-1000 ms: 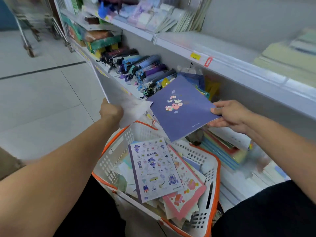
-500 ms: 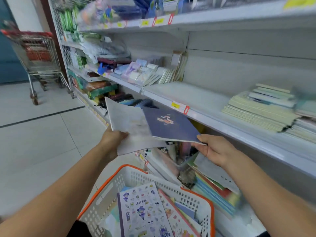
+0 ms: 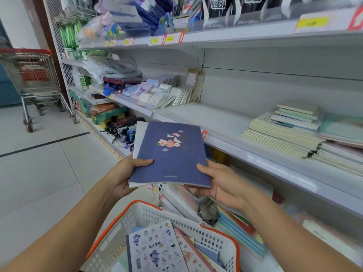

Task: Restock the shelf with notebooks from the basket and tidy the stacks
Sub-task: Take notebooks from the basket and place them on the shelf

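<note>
Shopping cart (image 3: 33,75) stands far off to the left of the left hand, on the tiled floor (image 3: 39,163). Left hand (image 3: 122,176) grips the lower left corner of the navy notebook (image 3: 170,154), thumb on the cover, fingers curled underneath; a white notebook (image 3: 139,132) sits just under the navy one, sticking out past its left edge, held in the same grip. Navy cover faces up, flower print near its middle. Right hand (image 3: 220,183) grips the lower right corner of the navy notebook, thumb on top, fingers under. Both notebooks are held in the air between the two hands, above the basket (image 3: 137,214) and in front of the middle shelf (image 3: 225,122). The basket, white with an orange rim, sits below both hands, with a cartoon-print notebook (image 3: 155,250) on top and a pink-edged one beside it to the right. Beyond the right hand, the middle shelf has a bare stretch, and further right a stack of pale notebooks (image 3: 282,134) lies flat. Below the right hand, the lower shelf holds more colored notebooks (image 3: 241,230), blurry. Small packs (image 3: 157,93) lean up-left of the hands.
</note>
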Tool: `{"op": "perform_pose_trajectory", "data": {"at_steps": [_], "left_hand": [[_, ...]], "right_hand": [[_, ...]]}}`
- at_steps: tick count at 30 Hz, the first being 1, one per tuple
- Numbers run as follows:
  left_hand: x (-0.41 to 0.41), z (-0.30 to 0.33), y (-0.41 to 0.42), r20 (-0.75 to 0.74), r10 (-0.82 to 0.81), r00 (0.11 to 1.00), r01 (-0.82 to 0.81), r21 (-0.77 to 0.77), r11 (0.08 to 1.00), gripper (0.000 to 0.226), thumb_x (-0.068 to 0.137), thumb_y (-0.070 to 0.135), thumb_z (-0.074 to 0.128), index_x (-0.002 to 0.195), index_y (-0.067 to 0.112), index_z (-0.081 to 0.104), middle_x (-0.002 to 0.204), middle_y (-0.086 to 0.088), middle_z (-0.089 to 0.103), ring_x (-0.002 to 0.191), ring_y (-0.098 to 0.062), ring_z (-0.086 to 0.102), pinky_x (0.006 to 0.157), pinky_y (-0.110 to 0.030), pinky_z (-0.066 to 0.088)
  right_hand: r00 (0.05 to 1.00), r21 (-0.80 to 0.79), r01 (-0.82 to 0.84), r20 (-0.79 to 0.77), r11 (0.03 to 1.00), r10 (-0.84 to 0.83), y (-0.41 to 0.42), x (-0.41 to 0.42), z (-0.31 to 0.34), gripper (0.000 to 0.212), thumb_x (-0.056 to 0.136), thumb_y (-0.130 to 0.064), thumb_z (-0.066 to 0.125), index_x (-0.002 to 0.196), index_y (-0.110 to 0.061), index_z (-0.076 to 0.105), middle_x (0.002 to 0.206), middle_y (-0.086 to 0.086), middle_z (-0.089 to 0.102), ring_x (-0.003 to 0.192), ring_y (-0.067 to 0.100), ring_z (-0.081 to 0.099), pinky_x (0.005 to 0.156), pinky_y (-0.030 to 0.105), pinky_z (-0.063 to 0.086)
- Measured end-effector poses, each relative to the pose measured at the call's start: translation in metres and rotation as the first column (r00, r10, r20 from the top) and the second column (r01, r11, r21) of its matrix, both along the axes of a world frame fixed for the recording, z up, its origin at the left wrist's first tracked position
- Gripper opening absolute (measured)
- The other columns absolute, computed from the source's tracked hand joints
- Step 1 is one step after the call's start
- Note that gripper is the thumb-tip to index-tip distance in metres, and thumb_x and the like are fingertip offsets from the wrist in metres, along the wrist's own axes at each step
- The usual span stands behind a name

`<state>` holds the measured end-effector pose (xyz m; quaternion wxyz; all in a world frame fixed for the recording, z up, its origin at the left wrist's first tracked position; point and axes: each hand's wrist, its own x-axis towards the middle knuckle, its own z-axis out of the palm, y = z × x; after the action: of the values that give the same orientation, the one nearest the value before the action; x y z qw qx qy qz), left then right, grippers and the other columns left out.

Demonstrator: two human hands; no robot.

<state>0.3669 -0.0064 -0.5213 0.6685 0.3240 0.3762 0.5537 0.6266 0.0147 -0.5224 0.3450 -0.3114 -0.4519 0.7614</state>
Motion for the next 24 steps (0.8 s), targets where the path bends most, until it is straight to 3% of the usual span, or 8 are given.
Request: {"op": "perform_pose_trajectory", "data": {"at_steps": [3,8,11,13,16,19,22,24], "left_hand": [[-0.008,0.003,-0.009,-0.04,-0.058,0.998,0.059,0.034,0.998,0.048,0.077,0.0,0.061,0.125,0.001,0.059,0.123,-0.021,0.065,0.094,-0.034,0.071,0.068,-0.038,0.06],[0.006,0.03,0.01,-0.273,0.065,0.96,-0.029,0.136,0.99,0.045,0.082,-0.003,0.065,0.125,0.006,0.054,0.121,-0.018,0.067,0.098,-0.034,0.07,0.069,-0.036,0.059],[0.029,0.033,0.026,-0.406,0.189,0.894,-0.107,0.218,0.97,0.034,0.096,0.012,0.058,0.127,0.028,0.056,0.119,0.0,0.07,0.096,-0.021,0.072,0.074,-0.036,0.058],[0.041,0.027,0.029,-0.456,0.134,0.88,-0.036,0.217,0.975,0.034,0.101,0.031,0.051,0.127,0.051,0.05,0.118,0.018,0.068,0.097,-0.012,0.071,0.072,-0.039,0.059],[0.046,0.017,0.032,-0.464,-0.025,0.886,0.108,0.153,0.982,0.033,0.098,0.044,0.05,0.123,0.064,0.045,0.117,0.025,0.066,0.097,-0.011,0.071,0.065,-0.041,0.059],[0.046,0.012,0.042,-0.46,-0.042,0.887,0.144,0.189,0.971,0.04,0.1,0.033,0.052,0.128,0.06,0.043,0.121,0.018,0.065,0.091,-0.016,0.073,0.055,-0.036,0.057],[0.05,0.014,0.051,-0.43,0.009,0.903,0.098,0.225,0.969,0.041,0.099,0.029,0.054,0.131,0.053,0.045,0.119,0.014,0.067,0.08,-0.014,0.072,0.045,-0.03,0.053],[0.053,0.018,0.06,-0.456,0.097,0.884,0.018,0.241,0.97,0.032,0.099,0.033,0.053,0.129,0.045,0.05,0.112,0.008,0.07,0.066,-0.01,0.068,0.039,-0.026,0.044]], "right_hand": [[1.0,0.127,-0.014,0.025,0.992,0.011,-0.007,-0.01,0.0,0.028,0.101,-0.021,0.053,0.128,-0.024,0.059,0.12,0.007,0.07,0.082,0.023,0.073,0.048,0.027,0.055],[0.926,0.406,0.27,0.138,0.873,-0.351,-0.003,-0.016,0.007,0.02,0.104,-0.026,0.045,0.119,-0.03,0.058,0.109,-0.002,0.074,0.083,0.023,0.074,0.051,0.029,0.055],[0.81,0.537,0.444,0.101,0.717,-0.577,0.005,-0.016,0.005,0.017,0.104,-0.02,0.046,0.118,-0.026,0.052,0.117,0.003,0.068,0.09,0.028,0.071,0.063,0.042,0.059],[0.768,0.617,0.428,0.137,0.66,-0.626,0.01,-0.009,0.007,0.021,0.103,-0.021,0.046,0.124,-0.021,0.048,0.117,0.003,0.064,0.09,0.029,0.07,0.068,0.05,0.059],[0.741,0.68,0.342,0.229,0.649,-0.631,0.017,0.008,0.013,0.027,0.103,-0.026,0.047,0.129,-0.019,0.048,0.12,-0.002,0.064,0.098,0.012,0.068,0.078,0.041,0.06],[0.773,0.616,0.365,0.217,0.698,-0.596,0.026,0.021,0.015,0.026,0.102,-0.03,0.05,0.126,-0.019,0.051,0.122,-0.005,0.066,0.106,0.011,0.067,0.095,0.044,0.054],[0.882,0.43,0.356,0.139,0.829,-0.451,0.029,0.024,0.017,0.021,0.103,-0.029,0.049,0.124,-0.028,0.048,0.117,-0.004,0.069,0.092,0.021,0.073,0.066,0.042,0.061],[0.913,0.379,0.336,0.093,0.862,-0.397,0.029,0.022,0.021,0.019,0.105,-0.027,0.044,0.123,-0.03,0.045,0.107,-0.004,0.073,0.078,0.028,0.075,0.046,0.034,0.056]]}}
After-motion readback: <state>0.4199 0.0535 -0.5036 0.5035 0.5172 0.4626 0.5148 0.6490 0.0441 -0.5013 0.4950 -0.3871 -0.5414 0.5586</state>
